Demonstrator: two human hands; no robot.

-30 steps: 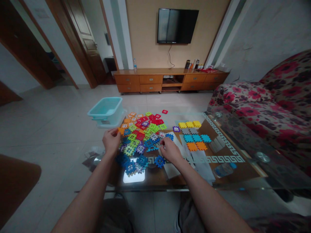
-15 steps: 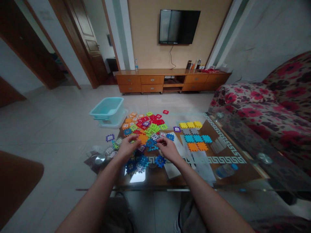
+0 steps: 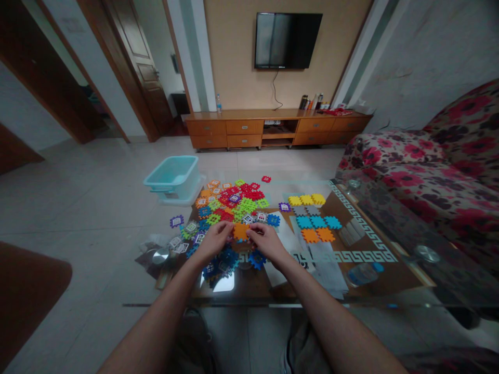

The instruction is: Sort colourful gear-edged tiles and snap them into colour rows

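An orange interlocking tile (image 3: 241, 231) with notched edges is held between my two hands, over the near side of a mixed heap. My left hand (image 3: 218, 238) pinches its left edge, and my right hand (image 3: 266, 239) grips its right edge. Just beyond lie green tiles (image 3: 248, 206) and red tiles (image 3: 252, 195), some with white window-like grids. Dark blue tiles (image 3: 226, 258) lie beneath and nearer to me. On the right, sorted rows hold yellow tiles (image 3: 306, 199), grey tiles (image 3: 306, 211), light blue tiles (image 3: 318, 222) and orange tiles (image 3: 318, 236).
A turquoise plastic tub (image 3: 173, 177) stands at the far left of the glass table (image 3: 374, 284). Papers (image 3: 325, 270) and a bottle with a blue cap (image 3: 365, 274) show around the table's right part. A flowered sofa (image 3: 421, 156) is on the right.
The orange tile has moved right and slightly nearer to me with my left hand. My right hand, formerly apart from it, now grips its right edge.
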